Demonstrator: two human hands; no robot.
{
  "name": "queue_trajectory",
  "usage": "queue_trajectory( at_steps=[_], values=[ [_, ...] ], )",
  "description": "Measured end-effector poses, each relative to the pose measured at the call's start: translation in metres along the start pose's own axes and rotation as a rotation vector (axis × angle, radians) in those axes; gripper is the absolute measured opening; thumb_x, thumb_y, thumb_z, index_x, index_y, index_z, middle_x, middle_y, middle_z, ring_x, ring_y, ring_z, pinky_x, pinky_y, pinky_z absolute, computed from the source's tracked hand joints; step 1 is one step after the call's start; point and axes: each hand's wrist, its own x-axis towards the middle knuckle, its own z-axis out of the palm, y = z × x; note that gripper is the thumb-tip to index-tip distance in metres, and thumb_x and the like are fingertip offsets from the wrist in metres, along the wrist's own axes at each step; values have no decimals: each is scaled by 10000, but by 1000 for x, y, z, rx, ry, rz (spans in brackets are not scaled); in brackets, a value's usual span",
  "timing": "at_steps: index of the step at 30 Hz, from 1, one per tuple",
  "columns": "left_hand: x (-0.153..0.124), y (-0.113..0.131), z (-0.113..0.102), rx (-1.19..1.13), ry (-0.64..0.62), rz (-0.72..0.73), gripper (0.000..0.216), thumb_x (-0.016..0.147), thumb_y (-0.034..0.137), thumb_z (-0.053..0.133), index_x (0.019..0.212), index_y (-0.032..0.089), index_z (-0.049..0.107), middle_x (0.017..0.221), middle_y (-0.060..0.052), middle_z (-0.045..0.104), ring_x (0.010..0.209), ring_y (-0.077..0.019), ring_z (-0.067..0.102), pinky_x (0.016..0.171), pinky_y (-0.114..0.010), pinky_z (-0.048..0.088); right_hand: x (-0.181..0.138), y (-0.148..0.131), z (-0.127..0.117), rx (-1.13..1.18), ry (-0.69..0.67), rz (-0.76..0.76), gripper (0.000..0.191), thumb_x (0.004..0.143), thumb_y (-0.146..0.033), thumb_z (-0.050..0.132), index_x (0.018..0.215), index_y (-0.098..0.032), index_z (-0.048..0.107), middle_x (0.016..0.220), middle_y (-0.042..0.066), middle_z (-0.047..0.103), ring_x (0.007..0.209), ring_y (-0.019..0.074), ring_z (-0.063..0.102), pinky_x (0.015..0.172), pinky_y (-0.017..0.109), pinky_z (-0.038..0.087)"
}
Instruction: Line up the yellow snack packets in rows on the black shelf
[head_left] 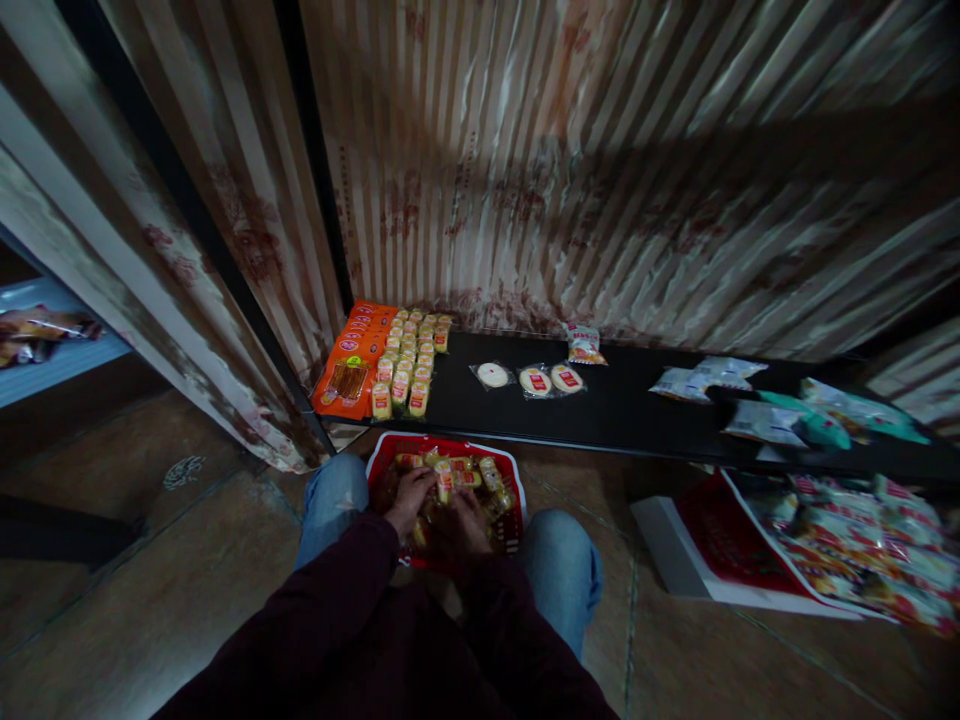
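A red plastic basket sits between my knees, holding several small yellow-wrapped snack cakes. My left hand reaches into it from the left, its fingers closed at the edge of one upright wrapped snack cake. Close beside that cake, on its right, is my right hand; its fingers are dark and partly hidden, so I cannot make out their grip. Above the basket, rows of the same wrapped snack cakes stand on the black shelf.
An orange snack bag lies at the shelf's left end. Round wrapped cakes and a small packet lie mid-shelf, with blue-white packets farther right. A box of packets stands on the floor. A black post rises at left.
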Motion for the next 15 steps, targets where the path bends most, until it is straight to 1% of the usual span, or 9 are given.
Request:
queue_trajectory(
  at_steps=[4, 7, 10, 15],
  values=[
    [-2, 4, 1, -8, -7, 22, 364, 531, 416, 787, 746, 147, 667, 683, -7, 643, 598, -103, 565, 614, -233, 434, -4, -11, 5, 58, 64, 72, 376, 555, -524, 760, 752, -238, 618, 662, 1, 680, 617, 191, 604, 600, 317, 475],
    [-2, 7, 1, -10, 1, 42, 377, 530, 425, 789, 757, 149, 668, 694, -16, 652, 608, -113, 571, 613, -239, 438, -4, -16, 7, 146, 19, 106, 362, 514, -454, 808, 723, -234, 609, 669, -7, 683, 611, 180, 601, 604, 311, 481],
    [-2, 10, 2, -4, 29, 63, 364, 547, 413, 788, 769, 155, 661, 700, -15, 652, 633, -124, 585, 632, -247, 450, -5, -20, 11, 229, -40, 150, 364, 516, -422, 826, 740, -230, 613, 696, -17, 693, 620, 167, 610, 609, 296, 488],
    [-3, 12, 4, 20, 84, 79, 268, 604, 324, 761, 770, 157, 633, 689, -3, 636, 645, -120, 590, 649, -243, 457, -10, -25, 16, 216, -85, 156, 383, 558, -431, 806, 843, -229, 649, 798, -3, 726, 703, 184, 651, 638, 298, 507]
  ],
)
